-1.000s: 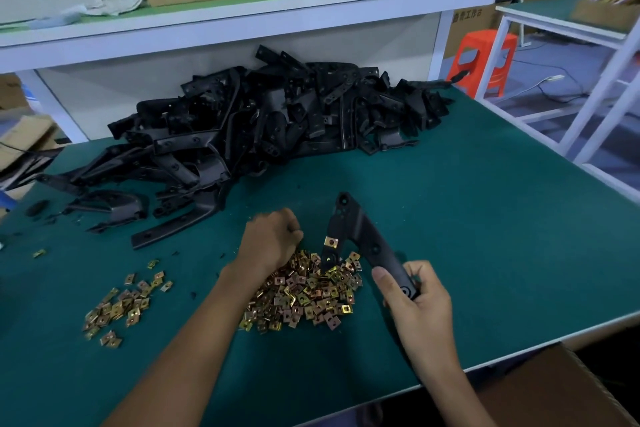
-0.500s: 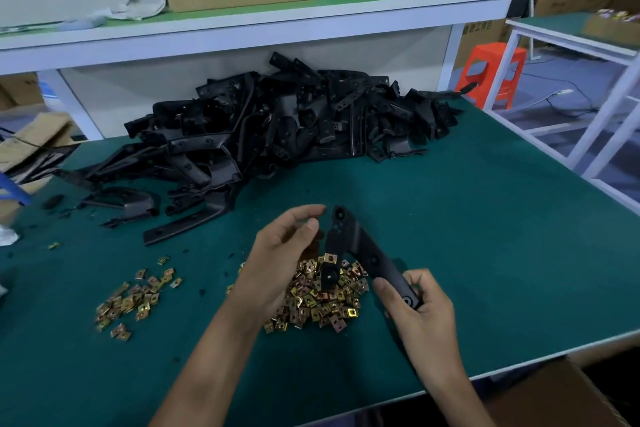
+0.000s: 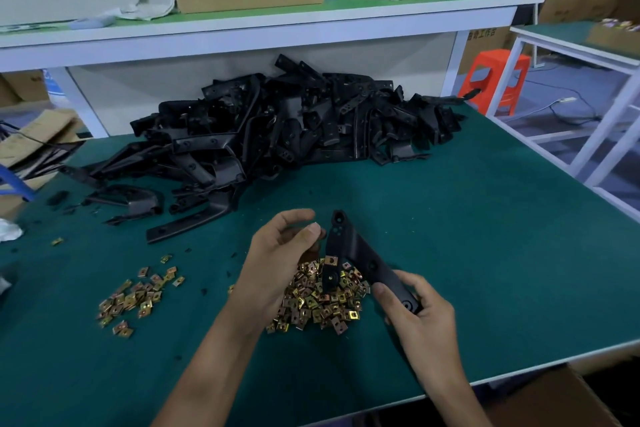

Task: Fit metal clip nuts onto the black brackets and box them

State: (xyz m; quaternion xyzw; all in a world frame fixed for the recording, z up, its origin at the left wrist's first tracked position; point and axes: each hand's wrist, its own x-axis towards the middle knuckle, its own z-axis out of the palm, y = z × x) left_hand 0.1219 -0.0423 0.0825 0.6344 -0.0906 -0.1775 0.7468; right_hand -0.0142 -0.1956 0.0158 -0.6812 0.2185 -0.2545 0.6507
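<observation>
Head camera, wide-angle, faces forward-down, close above left hand [image 3: 277, 263], right hand [image 3: 420, 317]; edges seemingly warped.

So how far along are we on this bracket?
One clip nut is on the bracket, which the right hand grips. The left hand hovers by its upper end, fingers curled; whether it holds a nut is unclear. Left: the bracket pile at the back, the loose nuts, and boxing; the cardboard box shows only its outside.

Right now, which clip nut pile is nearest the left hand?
The bigger pile, partly under the left hand and beside the bracket the right hand holds; the smaller pile lies apart, further left.
</observation>
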